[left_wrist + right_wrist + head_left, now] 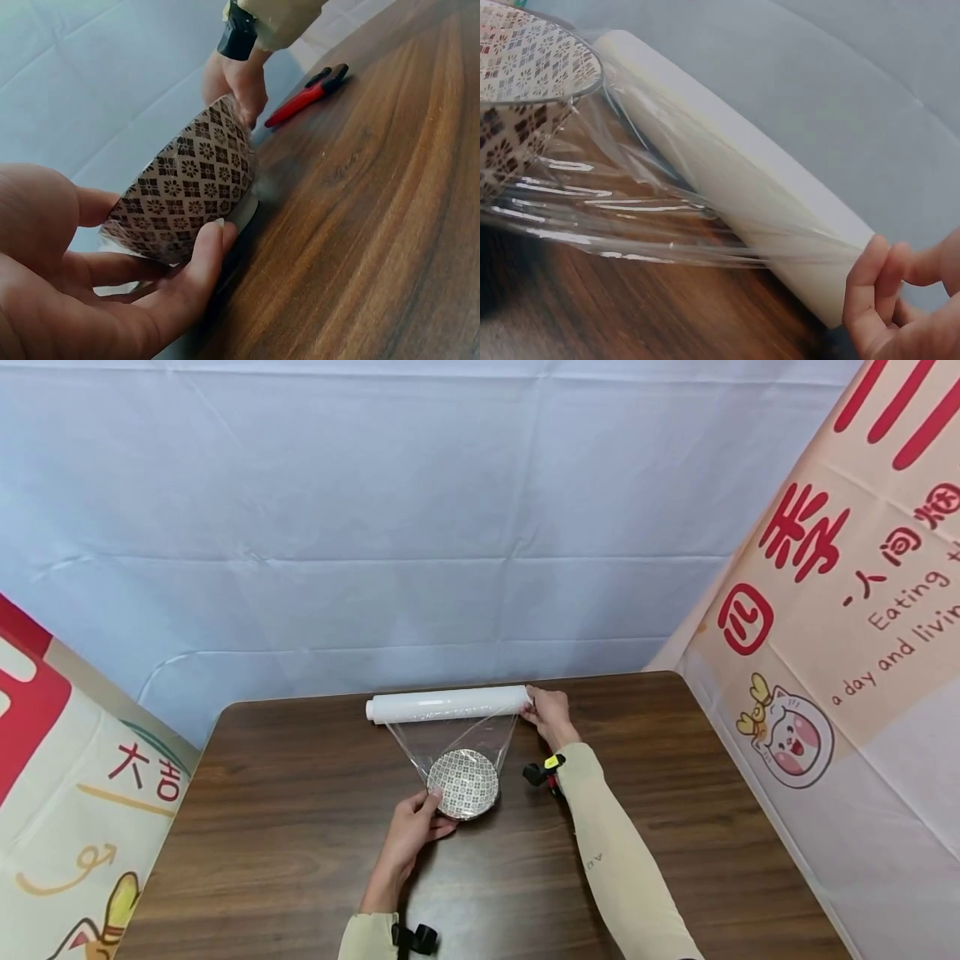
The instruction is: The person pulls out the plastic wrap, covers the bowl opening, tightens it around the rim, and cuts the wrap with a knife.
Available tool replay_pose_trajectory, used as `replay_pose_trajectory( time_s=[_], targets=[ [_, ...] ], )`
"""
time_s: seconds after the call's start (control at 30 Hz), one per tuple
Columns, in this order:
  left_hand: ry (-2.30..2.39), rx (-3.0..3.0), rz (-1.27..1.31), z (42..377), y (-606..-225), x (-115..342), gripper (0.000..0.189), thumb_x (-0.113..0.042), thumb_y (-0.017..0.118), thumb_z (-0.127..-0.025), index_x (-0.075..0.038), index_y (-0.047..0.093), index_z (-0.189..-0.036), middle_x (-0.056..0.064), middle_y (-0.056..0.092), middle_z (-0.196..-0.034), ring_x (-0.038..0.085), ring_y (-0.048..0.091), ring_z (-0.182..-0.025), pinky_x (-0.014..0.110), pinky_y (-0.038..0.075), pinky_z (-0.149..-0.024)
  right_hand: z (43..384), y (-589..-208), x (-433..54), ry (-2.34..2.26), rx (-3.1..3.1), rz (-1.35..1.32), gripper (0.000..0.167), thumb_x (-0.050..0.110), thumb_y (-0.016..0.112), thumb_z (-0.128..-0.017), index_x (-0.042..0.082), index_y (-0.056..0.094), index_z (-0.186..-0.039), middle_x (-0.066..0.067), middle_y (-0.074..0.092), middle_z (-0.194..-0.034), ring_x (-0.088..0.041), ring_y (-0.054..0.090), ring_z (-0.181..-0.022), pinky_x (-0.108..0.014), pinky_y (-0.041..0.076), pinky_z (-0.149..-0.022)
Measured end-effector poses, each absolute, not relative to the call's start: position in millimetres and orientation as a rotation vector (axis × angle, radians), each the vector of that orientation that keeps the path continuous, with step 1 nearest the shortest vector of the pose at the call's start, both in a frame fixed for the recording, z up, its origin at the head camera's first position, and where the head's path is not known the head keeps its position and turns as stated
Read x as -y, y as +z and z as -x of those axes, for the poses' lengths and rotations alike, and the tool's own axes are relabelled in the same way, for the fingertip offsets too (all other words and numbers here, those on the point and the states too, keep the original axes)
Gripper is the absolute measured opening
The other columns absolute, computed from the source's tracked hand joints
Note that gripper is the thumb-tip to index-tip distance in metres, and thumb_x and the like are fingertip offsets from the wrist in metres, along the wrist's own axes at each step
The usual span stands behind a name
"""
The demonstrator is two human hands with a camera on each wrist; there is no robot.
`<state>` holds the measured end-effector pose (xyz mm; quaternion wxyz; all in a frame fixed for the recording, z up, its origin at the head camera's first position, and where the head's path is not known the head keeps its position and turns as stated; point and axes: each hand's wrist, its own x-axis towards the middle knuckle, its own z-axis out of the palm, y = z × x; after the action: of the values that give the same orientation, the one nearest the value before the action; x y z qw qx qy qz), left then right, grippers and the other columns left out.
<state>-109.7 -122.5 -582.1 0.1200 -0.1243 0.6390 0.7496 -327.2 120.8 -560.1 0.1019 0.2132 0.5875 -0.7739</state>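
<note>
A patterned bowl stands on the table with clear cling film stretched over and around it. My left hand grips its near left side, thumb at the rim; in the left wrist view the fingers reach under the bowl's wall. Behind the bowl lies a white cling film roll, and a sheet of film runs from it to the bowl. My right hand holds the roll's right end. Bent fingertips pinch there in the right wrist view, and the film bunches towards that end.
A red and black tool lies on the wooden table, mostly hidden by the right wrist in the head view. A pale cloth hangs behind the table's back edge, with printed banners at both sides.
</note>
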Motion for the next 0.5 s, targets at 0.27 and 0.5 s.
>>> replay_pose_trajectory(
  time_s=[0.27, 0.5],
  targets=[
    [2.127, -1.957, 0.385, 108, -582, 125, 0.059, -0.035, 0.052, -0.112, 0.017, 0.055, -0.139, 0.027, 0.071, -0.114, 0.017, 0.076, -0.083, 0.029, 0.065, -0.08, 323, -547, -137, -2.238, -1.809, -0.595, 0.04, 0.017, 0.061, -0.107, -0.006, 0.055, -0.139, -0.005, 0.058, -0.096, -0.007, 0.059, -0.065, -0.019, 0.057, -0.063],
    [2.104, -2.034, 0.461, 111, -578, 133, 0.058, -0.034, 0.053, -0.111, 0.018, 0.056, -0.137, 0.028, 0.067, -0.122, 0.016, 0.075, -0.082, 0.028, 0.065, -0.076, 311, -534, -157, -2.074, -2.005, -0.49, 0.043, 0.025, 0.06, -0.108, -0.003, 0.059, -0.141, -0.006, 0.065, -0.106, -0.004, 0.058, -0.068, -0.017, 0.053, -0.061]
  ],
)
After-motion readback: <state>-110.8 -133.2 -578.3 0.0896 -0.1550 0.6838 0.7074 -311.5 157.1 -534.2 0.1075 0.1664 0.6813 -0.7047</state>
